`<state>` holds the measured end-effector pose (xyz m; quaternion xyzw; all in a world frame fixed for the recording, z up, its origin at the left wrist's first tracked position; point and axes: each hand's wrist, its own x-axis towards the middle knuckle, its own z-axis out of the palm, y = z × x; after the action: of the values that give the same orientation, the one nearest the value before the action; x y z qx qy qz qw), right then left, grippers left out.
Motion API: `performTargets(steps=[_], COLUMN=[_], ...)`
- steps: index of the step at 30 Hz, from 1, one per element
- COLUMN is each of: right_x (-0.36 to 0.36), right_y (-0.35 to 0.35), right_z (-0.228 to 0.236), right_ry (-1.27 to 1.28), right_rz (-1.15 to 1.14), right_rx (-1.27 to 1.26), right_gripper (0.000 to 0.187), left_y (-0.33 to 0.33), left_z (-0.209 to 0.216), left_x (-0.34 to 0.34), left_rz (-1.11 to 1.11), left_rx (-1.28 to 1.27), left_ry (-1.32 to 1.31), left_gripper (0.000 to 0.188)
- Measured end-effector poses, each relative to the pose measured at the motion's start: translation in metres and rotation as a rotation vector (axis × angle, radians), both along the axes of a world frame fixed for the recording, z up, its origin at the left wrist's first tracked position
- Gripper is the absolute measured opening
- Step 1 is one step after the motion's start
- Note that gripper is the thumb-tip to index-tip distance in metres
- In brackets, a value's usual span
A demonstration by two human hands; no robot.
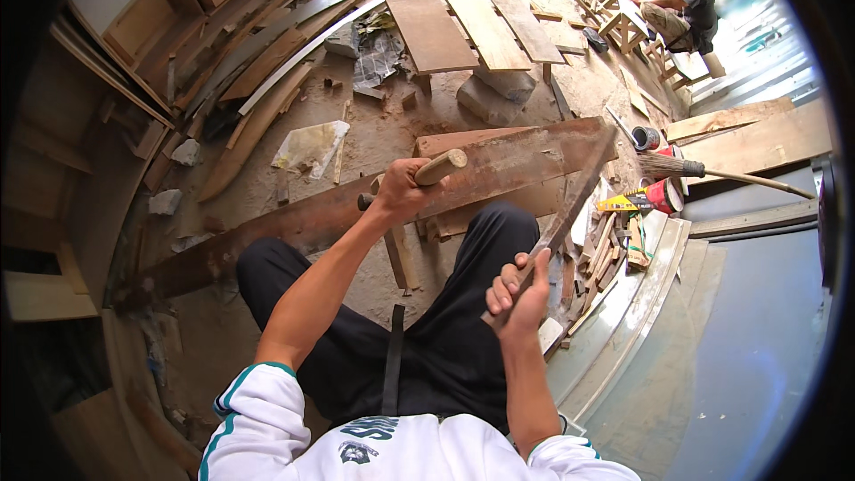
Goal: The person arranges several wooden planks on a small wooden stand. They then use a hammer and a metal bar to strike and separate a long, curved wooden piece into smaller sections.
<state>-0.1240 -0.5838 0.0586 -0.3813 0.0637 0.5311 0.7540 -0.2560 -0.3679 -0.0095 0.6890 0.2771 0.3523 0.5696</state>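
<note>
Above the long reddish-brown beam, my left hand is closed around a round wooden tool handle. A small dark end shows on the other side of that fist, but the tool's kind is hard to make out. My right hand, to the right of my knee, grips the near end of a long, narrow brown strip. The strip slants up and away, its far end over the beam's right end. Wood or metal, I cannot tell. The beam runs crosswise in front of my knees, with boards beneath its right part.
Beyond the beam, several planks lie on supports beside a grey block. At right are a brush, cans, a yellow-handled saw and scrap wood. Wood pieces line the left. A person sits far right.
</note>
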Motion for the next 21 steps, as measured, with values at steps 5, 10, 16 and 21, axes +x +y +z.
performTargets(steps=[5,10,16,21], right_x=[-0.06,-0.007,-0.052,-0.016], right_y=[-0.013,-0.005,-0.017,-0.01], right_z=[0.021,-0.008,0.018,-0.003], right_ry=[0.09,-0.041,-0.02,-0.188], right_rz=[0.622,0.083,0.619,0.275], right_rx=[-0.19,0.044,-0.212,-0.144], right_gripper=[0.049,0.05,0.046,0.048], left_y=[0.003,0.002,0.012,0.007], left_z=[0.0,0.009,-0.007,-0.005], left_x=[-0.011,-0.008,-0.014,-0.011], left_rz=[-0.006,-0.017,0.017,0.02], left_rx=[-0.024,-0.062,0.03,0.003], left_ry=[-0.002,-0.011,0.001,0.014], left_gripper=[0.017,0.019,0.024,0.024])
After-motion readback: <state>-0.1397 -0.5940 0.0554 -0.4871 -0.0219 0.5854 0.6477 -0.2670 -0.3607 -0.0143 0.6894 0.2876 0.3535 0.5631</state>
